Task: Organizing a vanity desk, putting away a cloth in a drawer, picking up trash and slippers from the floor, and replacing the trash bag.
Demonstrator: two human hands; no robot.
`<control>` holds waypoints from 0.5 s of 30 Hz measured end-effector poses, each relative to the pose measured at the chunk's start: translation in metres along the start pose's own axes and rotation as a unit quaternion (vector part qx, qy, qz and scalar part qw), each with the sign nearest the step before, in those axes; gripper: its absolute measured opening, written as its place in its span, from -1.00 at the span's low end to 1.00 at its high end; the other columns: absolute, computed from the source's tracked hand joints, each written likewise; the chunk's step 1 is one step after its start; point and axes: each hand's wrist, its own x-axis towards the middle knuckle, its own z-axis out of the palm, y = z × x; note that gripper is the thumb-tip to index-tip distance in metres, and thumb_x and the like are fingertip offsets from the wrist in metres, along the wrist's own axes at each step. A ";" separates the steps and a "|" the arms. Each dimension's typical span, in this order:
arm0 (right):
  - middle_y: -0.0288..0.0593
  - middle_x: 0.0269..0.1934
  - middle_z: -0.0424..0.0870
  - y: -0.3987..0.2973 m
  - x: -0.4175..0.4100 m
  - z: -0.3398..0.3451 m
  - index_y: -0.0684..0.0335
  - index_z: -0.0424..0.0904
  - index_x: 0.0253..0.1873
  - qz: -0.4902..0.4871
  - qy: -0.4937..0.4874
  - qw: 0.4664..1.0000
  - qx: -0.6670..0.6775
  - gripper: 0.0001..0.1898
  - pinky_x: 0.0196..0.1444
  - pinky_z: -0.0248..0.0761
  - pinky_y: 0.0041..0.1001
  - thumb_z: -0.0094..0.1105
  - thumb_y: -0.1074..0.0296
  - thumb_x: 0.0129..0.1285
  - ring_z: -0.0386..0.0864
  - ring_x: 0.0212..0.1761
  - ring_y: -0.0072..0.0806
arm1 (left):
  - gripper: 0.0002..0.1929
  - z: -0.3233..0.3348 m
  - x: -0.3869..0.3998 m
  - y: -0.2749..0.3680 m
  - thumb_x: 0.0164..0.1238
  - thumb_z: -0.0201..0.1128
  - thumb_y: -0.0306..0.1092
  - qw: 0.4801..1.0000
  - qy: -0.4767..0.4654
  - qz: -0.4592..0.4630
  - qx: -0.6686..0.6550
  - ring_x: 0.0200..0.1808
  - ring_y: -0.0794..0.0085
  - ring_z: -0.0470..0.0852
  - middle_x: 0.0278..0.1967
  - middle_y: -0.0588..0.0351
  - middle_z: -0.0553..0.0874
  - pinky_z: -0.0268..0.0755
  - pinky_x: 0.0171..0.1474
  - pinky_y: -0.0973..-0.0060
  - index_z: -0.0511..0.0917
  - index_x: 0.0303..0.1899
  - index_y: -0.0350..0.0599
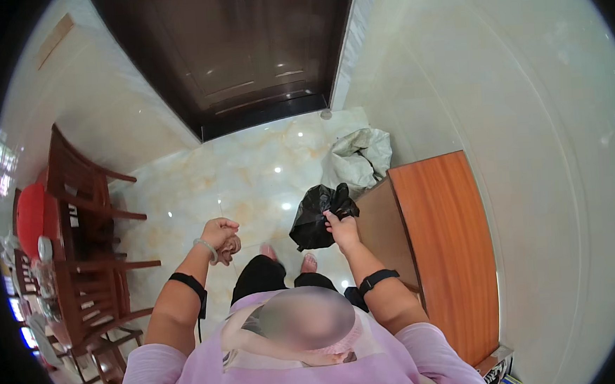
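My right hand (343, 229) grips the gathered part of a black plastic bag (312, 221), which hangs in front of me over the floor beside the wooden cabinet. A crumpled brownish cloth (229, 248) hangs from my left hand (219, 233), a forearm's length to the left of the bag. What the bag holds is hidden. Just beyond the black bag, a pale woven sack (360, 154) slumps against the wall.
A cabinet with an orange-brown wooden top (448, 247) stands at my right along the tiled wall. On the left are wooden chairs (89, 205) and a table with a red object (35, 219) and jars. A dark door (256, 47) is ahead, across the glossy tiled floor (180, 189).
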 end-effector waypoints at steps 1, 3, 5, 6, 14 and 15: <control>-0.27 -0.32 0.64 -0.002 0.015 -0.001 0.33 0.61 -0.19 0.001 0.011 1.000 0.004 -0.81 -0.38 0.43 -0.64 0.15 0.31 0.25 0.52 -0.41 -0.63 | -0.80 0.003 0.015 0.020 0.13 0.14 -0.60 1.000 -0.002 -0.020 -0.007 -0.57 0.54 0.53 -0.47 0.12 0.60 0.42 -0.53 0.54 0.55 -0.18 -0.31; -0.28 -0.33 0.63 -0.005 0.045 -0.001 0.29 0.62 -0.19 0.016 0.033 0.999 0.000 -0.81 -0.36 0.42 -0.62 0.16 0.30 0.25 0.52 -0.39 -0.62 | -0.76 0.005 0.067 0.041 0.11 0.05 -0.64 1.000 -0.024 -0.010 -0.008 -0.69 0.54 0.46 -0.52 0.11 0.57 0.32 -0.67 0.54 0.53 -0.16 -0.32; -0.29 -0.36 0.62 -0.011 0.068 -0.002 0.27 0.62 -0.20 0.011 0.045 0.999 -0.007 -0.83 -0.35 0.41 -0.60 0.15 0.30 0.26 0.52 -0.40 -0.62 | -0.75 0.019 0.116 0.072 0.10 0.02 -0.66 1.000 -0.028 0.007 0.000 -0.78 0.55 0.39 -0.59 0.11 0.53 0.21 -0.74 0.57 0.53 -0.17 -0.33; -0.29 -0.36 0.62 -0.014 0.080 -0.004 0.27 0.62 -0.20 0.018 0.057 0.998 -0.003 -0.83 -0.35 0.41 -0.60 0.15 0.30 0.26 0.52 -0.40 -0.62 | -0.73 0.029 0.144 0.086 0.10 -0.03 -0.67 0.999 -0.029 0.026 0.002 -0.80 0.51 0.36 -0.65 0.08 0.49 0.19 -0.76 0.53 0.52 -0.15 -0.33; -0.34 -0.48 0.53 -0.034 0.138 -0.003 0.26 0.59 -0.27 0.022 0.202 0.977 0.065 -0.87 -0.41 0.30 -0.62 0.16 0.33 0.25 0.43 -0.47 -0.65 | -0.56 0.116 0.317 0.215 0.06 -0.11 -0.70 0.975 -0.161 0.028 0.148 -0.75 0.32 0.47 -0.38 -0.06 0.56 0.19 -0.79 0.36 0.41 0.04 -0.28; -0.35 -0.50 0.51 -0.038 0.148 -0.006 0.26 0.58 -0.28 -0.006 0.240 0.969 0.067 -0.88 -0.41 0.29 -0.62 0.15 0.35 0.25 0.43 -0.47 -0.64 | -0.53 0.138 0.333 0.236 0.05 -0.10 -0.71 0.964 -0.176 0.066 0.187 -0.74 0.30 0.48 -0.35 -0.08 0.57 0.21 -0.77 0.37 0.39 0.08 -0.28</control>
